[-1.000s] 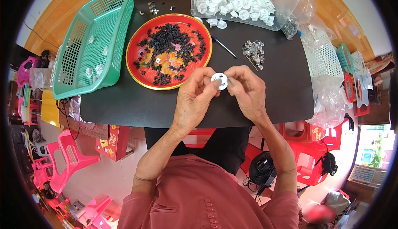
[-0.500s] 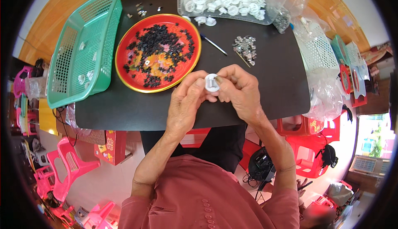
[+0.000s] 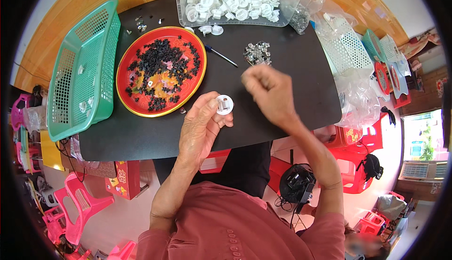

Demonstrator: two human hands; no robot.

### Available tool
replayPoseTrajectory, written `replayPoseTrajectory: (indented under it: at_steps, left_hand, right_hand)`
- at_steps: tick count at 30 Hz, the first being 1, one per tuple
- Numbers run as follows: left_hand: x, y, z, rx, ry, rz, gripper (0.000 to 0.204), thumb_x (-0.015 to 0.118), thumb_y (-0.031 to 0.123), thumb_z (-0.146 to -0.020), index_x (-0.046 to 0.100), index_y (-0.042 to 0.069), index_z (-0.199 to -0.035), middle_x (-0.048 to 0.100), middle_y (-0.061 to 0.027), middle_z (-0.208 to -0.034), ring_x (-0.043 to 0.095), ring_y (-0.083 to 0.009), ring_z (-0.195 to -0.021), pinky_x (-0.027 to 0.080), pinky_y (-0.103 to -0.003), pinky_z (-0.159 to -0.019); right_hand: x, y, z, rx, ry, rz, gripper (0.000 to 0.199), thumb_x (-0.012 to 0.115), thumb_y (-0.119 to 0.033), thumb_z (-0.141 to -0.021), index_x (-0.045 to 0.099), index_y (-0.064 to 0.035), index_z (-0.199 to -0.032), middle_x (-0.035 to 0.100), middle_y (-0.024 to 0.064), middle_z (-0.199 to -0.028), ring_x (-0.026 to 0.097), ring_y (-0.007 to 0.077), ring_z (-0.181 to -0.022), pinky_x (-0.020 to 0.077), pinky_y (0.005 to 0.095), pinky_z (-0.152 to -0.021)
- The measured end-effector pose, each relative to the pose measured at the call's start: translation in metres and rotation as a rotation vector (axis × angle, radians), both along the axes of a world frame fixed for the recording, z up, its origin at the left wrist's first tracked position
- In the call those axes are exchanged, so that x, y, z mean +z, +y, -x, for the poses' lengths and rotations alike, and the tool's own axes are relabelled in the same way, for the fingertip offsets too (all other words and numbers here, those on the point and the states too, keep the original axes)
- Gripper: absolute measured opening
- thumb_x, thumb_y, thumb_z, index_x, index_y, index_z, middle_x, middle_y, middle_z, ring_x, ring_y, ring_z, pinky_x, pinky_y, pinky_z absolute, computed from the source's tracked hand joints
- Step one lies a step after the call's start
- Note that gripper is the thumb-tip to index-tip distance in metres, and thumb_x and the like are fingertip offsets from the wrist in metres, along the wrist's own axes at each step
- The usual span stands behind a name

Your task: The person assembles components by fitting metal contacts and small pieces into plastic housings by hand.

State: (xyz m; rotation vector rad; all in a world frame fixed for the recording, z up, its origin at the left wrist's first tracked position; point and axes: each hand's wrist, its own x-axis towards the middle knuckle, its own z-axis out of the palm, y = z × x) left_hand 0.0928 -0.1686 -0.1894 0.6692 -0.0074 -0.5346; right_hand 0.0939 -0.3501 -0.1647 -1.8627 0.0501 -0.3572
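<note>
My left hand [image 3: 200, 123] pinches a round white plastic part [image 3: 224, 104] between thumb and fingers. The part's face is turned up and shows a small metal piece in its middle. My right hand [image 3: 272, 95] is apart from it, over the table just on the near side of a heap of small shiny metal pieces [image 3: 257, 52]. Its fingers are curled together and blurred; whatever they hold, if anything, is hidden. A red tray with a gold rim [image 3: 203, 78] lies to the left, scattered with small black parts [image 3: 165, 55].
A green plastic basket [image 3: 106, 78] stands at the left with a few white pieces inside. At the back is a clear bin [image 3: 282, 19] full of white parts. A pen [image 3: 221, 56] lies beside the tray. Plastic bags [image 3: 355, 102] and perforated trays [image 3: 351, 48] line the right side.
My right hand has let go of the white part and moved up and away toward the metal pieces. The left hand keeps the part. The whole view has shifted slightly.
</note>
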Motion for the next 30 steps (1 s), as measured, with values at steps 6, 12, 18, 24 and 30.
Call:
replayPoseTrajectory:
  at_steps: [6, 12, 18, 24, 30]
  left_hand:
    - [-0.004, 0.002, -0.001, -0.025, -0.008, 0.024, 0.031, 0.055, 0.018, -0.095, 0.049, -0.001, -0.118, 0.062, -0.0139, -0.094, 0.061, -0.0203, -0.077, 0.052, -0.034, -0.071]
    - [-0.002, 0.000, -0.002, -0.002, 0.005, -0.007, 0.030, 0.056, 0.023, -0.095, 0.051, 0.000, -0.114, 0.060, -0.0188, -0.093, 0.057, -0.0211, -0.072, 0.048, -0.036, -0.066]
    - [-0.004, 0.002, -0.002, -0.010, 0.003, -0.006, 0.030, 0.055, 0.023, -0.095, 0.052, 0.001, -0.115, 0.060, -0.0195, -0.093, 0.057, -0.0219, -0.072, 0.049, -0.037, -0.067]
    - [-0.005, 0.001, -0.002, -0.008, -0.002, 0.007, 0.029, 0.054, 0.023, -0.096, 0.052, 0.001, -0.115, 0.061, -0.0201, -0.094, 0.058, -0.0224, -0.072, 0.049, -0.037, -0.067]
    - [-0.006, 0.002, -0.003, -0.005, -0.011, 0.012, 0.030, 0.055, 0.023, -0.095, 0.051, 0.000, -0.114, 0.061, -0.0197, -0.093, 0.057, -0.0220, -0.072, 0.049, -0.037, -0.067]
  right_hand:
    - [0.002, -0.057, -0.048, 0.041, -0.201, 0.679, 0.012, 0.063, -0.003, -0.081, 0.065, -0.0061, -0.093, 0.056, 0.0020, -0.073, 0.052, 0.0112, -0.060, 0.0420, 0.0276, -0.055]
    - [0.000, -0.051, -0.067, 0.193, -0.247, 1.046, 0.011, 0.065, -0.010, -0.078, 0.065, -0.0098, -0.088, 0.057, 0.0057, -0.079, 0.055, 0.0246, -0.076, 0.0397, 0.0370, -0.067]
    - [0.005, -0.055, -0.077, 0.242, -0.220, 1.114, 0.006, 0.064, -0.011, -0.078, 0.064, -0.0091, -0.084, 0.058, 0.0048, -0.075, 0.056, 0.0246, -0.073, 0.0402, 0.0371, -0.066]
    - [0.006, -0.061, -0.074, 0.201, -0.120, 0.647, 0.006, 0.065, -0.009, -0.081, 0.067, -0.0062, -0.086, 0.061, 0.0039, -0.070, 0.054, 0.0086, -0.060, 0.0431, 0.0242, -0.057]
    - [0.007, -0.056, -0.072, 0.236, 0.108, 0.162, 0.009, 0.066, -0.009, -0.083, 0.066, -0.0042, -0.090, 0.058, -0.0015, -0.068, 0.045, -0.0002, -0.061, 0.0397, 0.0183, -0.056]
